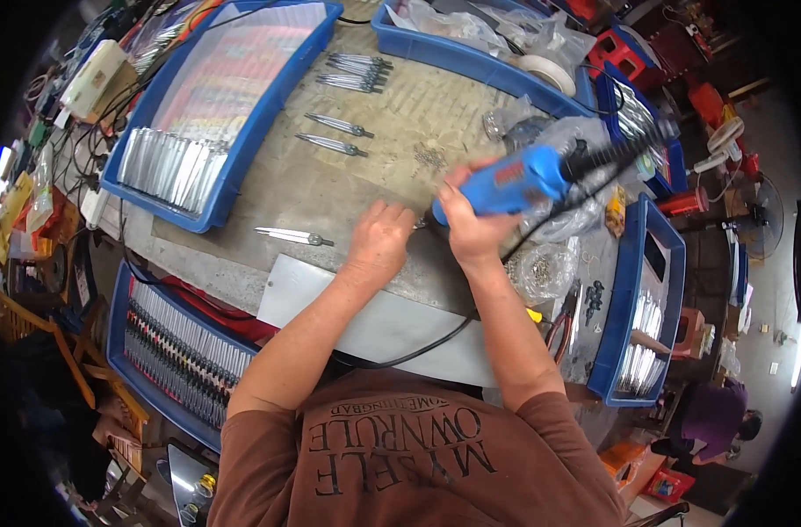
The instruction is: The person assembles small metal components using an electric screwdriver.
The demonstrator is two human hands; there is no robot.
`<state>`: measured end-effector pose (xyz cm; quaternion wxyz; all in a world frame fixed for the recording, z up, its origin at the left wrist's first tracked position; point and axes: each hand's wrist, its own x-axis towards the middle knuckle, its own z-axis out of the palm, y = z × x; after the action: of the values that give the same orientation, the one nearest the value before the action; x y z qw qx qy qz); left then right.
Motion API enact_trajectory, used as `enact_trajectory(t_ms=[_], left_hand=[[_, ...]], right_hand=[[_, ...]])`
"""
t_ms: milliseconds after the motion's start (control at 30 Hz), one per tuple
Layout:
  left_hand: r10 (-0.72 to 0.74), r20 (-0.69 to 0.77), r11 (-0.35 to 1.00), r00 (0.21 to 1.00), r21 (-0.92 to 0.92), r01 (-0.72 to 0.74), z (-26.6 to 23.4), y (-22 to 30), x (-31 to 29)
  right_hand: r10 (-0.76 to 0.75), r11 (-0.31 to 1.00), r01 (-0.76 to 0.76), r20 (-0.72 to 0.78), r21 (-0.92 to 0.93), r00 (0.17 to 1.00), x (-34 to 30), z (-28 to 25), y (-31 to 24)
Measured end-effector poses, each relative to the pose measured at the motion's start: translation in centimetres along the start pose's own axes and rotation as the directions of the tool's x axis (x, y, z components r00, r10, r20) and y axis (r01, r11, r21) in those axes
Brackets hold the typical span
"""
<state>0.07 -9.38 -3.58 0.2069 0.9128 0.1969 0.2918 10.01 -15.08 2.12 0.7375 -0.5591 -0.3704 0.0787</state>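
Note:
My right hand (472,215) is wrapped round a blue electric screwdriver (515,180), tilted with its tip toward my left hand and its black cable end up to the right. Curled fingers of my left hand (381,237) close over something I cannot make out; a small metal bit shows by the screwdriver's tip. Left of that hand lies a silver drawing compass (293,236), legs together. Farther up the worktable are two more compasses (332,145) and a small stack of compasses (355,73). A scatter of small screws (429,158) lies beyond my hands.
Blue trays stand around the worktable (242,206): a left tray (214,198) of silver parts, a far tray (453,63) with plastic bags, a right tray (604,369), and a lower-left tray (119,338) of compasses. A bag of small parts (541,268) sits right. A black cable (418,351) crosses the near edge.

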Motion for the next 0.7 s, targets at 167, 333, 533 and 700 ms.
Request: enact_trajectory(t_ms=[167,333,533,700], left_hand=[[0.088,0.01,0.987,0.996,0.137,-0.089,-0.3,0.3,0.0],[0.095,0.034,0.979,0.995,0.177,-0.1,-4.2,-0.3,0.2],[0.23,-0.009,0.904,0.973,0.374,-0.21,-8.6,-3.9,-0.2],[0.223,0.175,0.861,0.959,0.426,-0.278,-9.8,-6.9,-2.3]], right_hand=[[-0.001,0.985,0.024,-0.131,0.172,0.991,-1.4,-1.2,-2.3],[0.056,0.955,0.014,-0.225,0.296,0.973,-0.7,-2.9,-3.2],[0.143,0.944,-0.027,-0.332,0.33,0.933,-0.8,-4.9,-1.4],[0.136,0.934,-0.007,-0.338,0.356,0.932,-0.5,-5.5,-1.2]])
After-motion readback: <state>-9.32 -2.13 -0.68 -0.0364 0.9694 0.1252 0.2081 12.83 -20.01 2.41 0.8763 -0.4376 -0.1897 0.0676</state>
